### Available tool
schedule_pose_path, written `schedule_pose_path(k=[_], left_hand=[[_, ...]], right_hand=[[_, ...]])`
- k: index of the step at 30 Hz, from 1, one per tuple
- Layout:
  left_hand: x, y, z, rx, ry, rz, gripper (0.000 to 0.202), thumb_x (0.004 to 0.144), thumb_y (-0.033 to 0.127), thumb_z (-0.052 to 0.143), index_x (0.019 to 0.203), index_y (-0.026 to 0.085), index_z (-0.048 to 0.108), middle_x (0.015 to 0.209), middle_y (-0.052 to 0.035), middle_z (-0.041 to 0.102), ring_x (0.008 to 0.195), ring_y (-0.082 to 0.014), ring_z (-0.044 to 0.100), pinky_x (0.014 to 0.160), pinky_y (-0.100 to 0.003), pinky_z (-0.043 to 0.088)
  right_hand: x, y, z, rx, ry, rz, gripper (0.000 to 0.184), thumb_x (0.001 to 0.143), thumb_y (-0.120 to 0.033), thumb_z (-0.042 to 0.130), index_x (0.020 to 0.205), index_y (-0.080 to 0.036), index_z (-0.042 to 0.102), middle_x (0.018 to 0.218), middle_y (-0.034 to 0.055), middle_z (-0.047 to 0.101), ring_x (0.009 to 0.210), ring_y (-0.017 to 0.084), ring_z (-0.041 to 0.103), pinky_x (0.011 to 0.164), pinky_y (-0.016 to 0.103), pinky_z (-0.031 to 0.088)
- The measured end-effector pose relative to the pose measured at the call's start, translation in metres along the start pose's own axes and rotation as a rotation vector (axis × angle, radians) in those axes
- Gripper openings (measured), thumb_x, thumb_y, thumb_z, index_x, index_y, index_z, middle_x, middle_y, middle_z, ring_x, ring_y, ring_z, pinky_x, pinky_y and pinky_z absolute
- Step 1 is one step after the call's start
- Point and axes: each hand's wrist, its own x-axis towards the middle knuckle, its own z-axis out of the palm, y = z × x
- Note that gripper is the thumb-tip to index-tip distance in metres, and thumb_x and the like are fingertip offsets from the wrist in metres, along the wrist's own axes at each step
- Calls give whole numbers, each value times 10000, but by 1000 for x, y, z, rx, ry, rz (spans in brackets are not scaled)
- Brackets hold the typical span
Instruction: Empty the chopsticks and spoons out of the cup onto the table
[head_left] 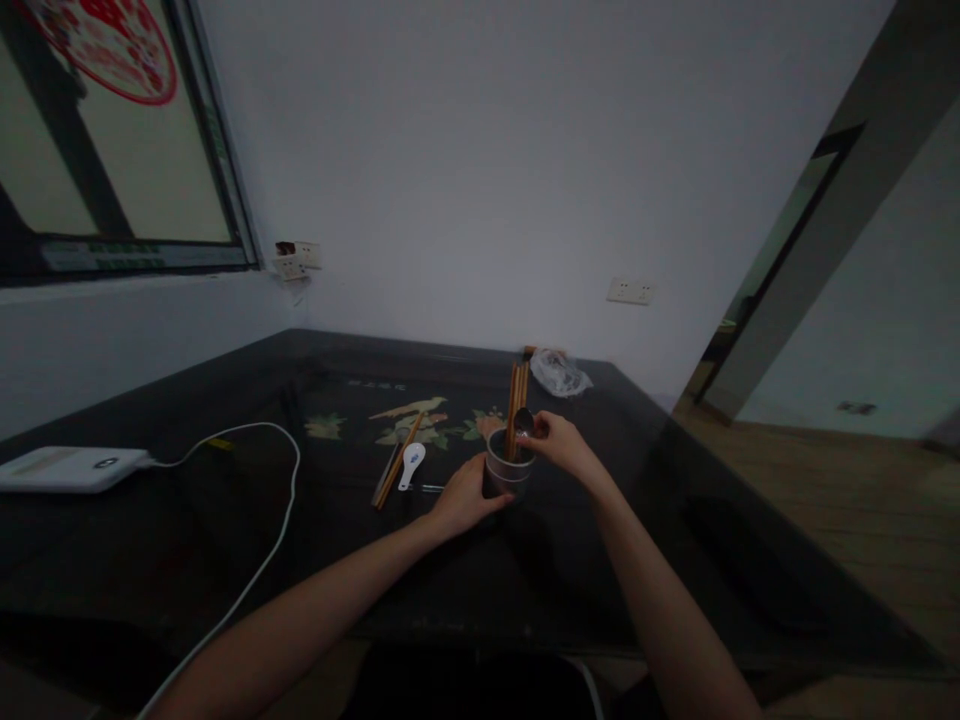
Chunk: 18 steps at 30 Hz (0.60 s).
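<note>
My left hand (465, 495) is curled partway around the cup (513, 474), thumb across its near side. My right hand (561, 442) is nearly closed, fingertips seemingly pinching the dark spoon (523, 419) at the rim, just right of the upright chopsticks (516, 395). The cup is right of the white spoon (412, 460) on the black table (337, 560). I'd keep my left grip firm and low, and move the spoon straight along its length so it doesn't knock the chopsticks. The cup's wall hides the spoon's lower end; dim light and blur leave my exact pinch and the chopstick count unclear.
</note>
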Motion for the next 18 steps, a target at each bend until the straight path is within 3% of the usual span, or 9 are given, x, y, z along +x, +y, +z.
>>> schedule_pose_path(k=[9, 18], left_hand=[[1, 2, 0, -4, 1, -21, 594, 691, 391, 700, 1197, 169, 482, 1222, -124, 560, 1126, -270, 521, 954, -396, 391], [0, 3, -1, 6, 5, -20, 583, 697, 384, 696, 1192, 167, 478, 1210, -118, 566, 1119, -269, 523, 953, -390, 398]], right_hand=[[5, -2, 10, -62, -5, 31, 231, 639, -330, 713, 761, -184, 583, 773, 37, 623, 680, 157, 565, 567, 238, 349], [7, 4, 7, 321, 75, 0, 176, 636, -302, 644, 688, -166, 546, 650, 2, 584, 612, 140, 538, 552, 238, 373]])
